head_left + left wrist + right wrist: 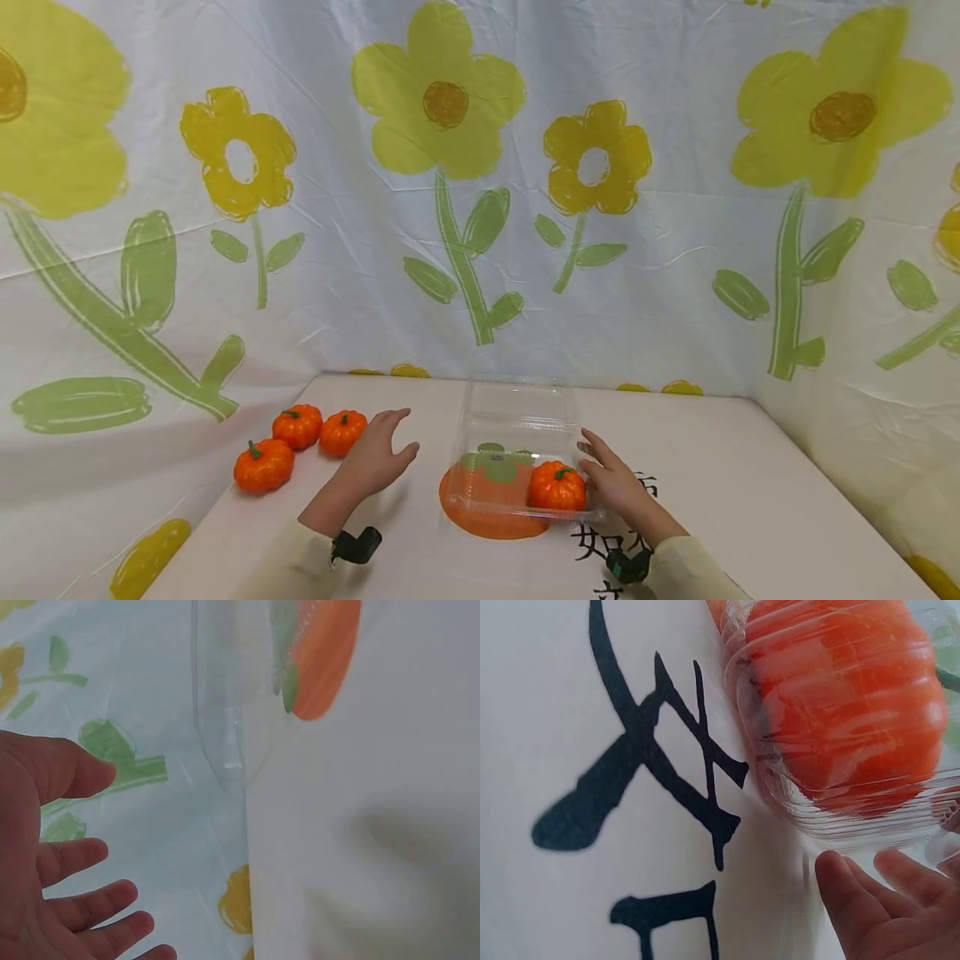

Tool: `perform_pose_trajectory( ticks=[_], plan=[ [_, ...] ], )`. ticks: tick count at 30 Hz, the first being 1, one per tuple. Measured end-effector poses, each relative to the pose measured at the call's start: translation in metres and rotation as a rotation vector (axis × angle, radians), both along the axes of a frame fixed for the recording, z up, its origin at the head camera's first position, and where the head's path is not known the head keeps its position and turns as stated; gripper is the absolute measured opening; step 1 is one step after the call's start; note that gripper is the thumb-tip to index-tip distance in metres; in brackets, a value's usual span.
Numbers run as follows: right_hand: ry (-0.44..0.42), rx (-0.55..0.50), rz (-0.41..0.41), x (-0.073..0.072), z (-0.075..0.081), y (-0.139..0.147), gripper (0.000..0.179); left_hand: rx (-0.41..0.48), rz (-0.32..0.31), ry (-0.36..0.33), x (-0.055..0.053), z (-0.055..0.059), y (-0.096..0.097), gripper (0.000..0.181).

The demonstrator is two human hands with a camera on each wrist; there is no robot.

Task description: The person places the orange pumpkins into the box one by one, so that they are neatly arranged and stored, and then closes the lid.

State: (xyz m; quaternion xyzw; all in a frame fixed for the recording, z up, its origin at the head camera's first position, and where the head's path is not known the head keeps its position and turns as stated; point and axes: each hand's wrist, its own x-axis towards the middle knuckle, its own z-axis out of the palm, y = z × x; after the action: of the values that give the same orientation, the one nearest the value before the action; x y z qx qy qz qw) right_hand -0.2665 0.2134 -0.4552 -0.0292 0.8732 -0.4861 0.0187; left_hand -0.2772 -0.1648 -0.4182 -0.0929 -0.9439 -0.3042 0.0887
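Note:
A clear plastic clamshell box (510,510) stands on the table with its lid raised at the back. One small orange pumpkin (557,487) with a green stem sits in the box's right front corner, and its ribs show through the wall in the right wrist view. My right hand (611,477) is at the box's right side, fingers loosely extended, fingertips close by the wall. To the left of the box my left hand (372,461) hovers over the table, fingers spread and nothing in them. Three more pumpkins (263,466) lie beyond it at the table's left edge.
The white table (720,483) carries a printed orange fruit (498,525) under the box and black printed characters (588,542) near the right hand. A flower-patterned curtain (322,167) hangs behind the table and along both sides.

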Motion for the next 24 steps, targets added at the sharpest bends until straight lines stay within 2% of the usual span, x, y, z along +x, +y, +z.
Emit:
perform_pose_trajectory(
  ticks=[7,10,15,22,24],
  plan=[
    [0.002,-0.004,0.000,0.001,0.001,0.000,0.058,-0.025,0.044,-0.034,-0.002,-0.008,-0.023,0.062],
    [0.001,0.001,0.002,0.001,0.002,0.000,0.058,-0.049,0.061,-0.025,-0.001,-0.009,-0.033,0.062],
    [0.001,0.002,0.008,0.002,0.002,0.000,0.058,-0.096,0.083,0.022,0.001,-0.008,-0.046,0.060],
    [0.003,0.003,0.004,0.001,0.002,-0.001,0.058,-0.164,0.080,0.140,-0.001,-0.012,-0.064,0.055],
    [0.005,0.010,0.003,0.002,0.002,-0.001,0.058,-0.173,0.089,0.156,-0.001,-0.014,-0.069,0.054]
  ],
)
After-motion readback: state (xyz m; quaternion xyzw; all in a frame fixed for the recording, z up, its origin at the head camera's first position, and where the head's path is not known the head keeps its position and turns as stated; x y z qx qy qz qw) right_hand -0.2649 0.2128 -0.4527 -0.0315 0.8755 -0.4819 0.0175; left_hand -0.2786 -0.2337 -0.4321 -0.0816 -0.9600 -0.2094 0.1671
